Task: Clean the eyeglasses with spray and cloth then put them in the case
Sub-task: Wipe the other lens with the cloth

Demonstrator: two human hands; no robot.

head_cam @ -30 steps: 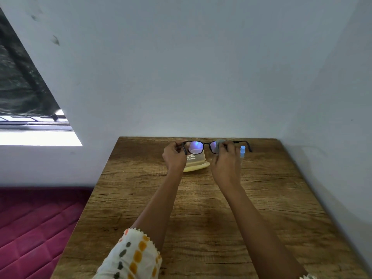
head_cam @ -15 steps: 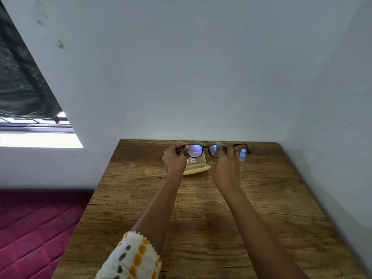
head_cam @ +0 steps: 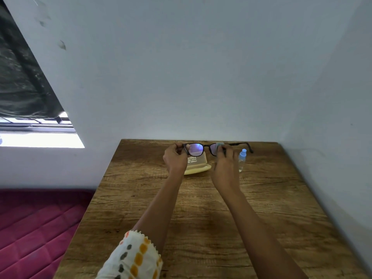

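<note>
Black-framed eyeglasses point(head_cam: 196, 149) are held up over the far part of the wooden table point(head_cam: 201, 208). My left hand point(head_cam: 175, 158) pinches the frame at its left end. My right hand point(head_cam: 225, 161) pinches a small grey-blue cloth point(head_cam: 219, 145) against the right lens. The right temple arm sticks out to the right. An open pale yellow case point(head_cam: 198, 166) lies on the table just behind and below the glasses, partly hidden by my hands. A small clear spray bottle point(head_cam: 242, 159) with a blue cap stands to the right of my right hand.
Grey walls close the table in at the back and along the right side. Left of the table lies a magenta quilted mattress point(head_cam: 34, 228), with a window point(head_cam: 38, 135) above it.
Both hands and the glasses stay in nearly the same place. My right hand's fingers with the cloth shift slightly on the right lens.
</note>
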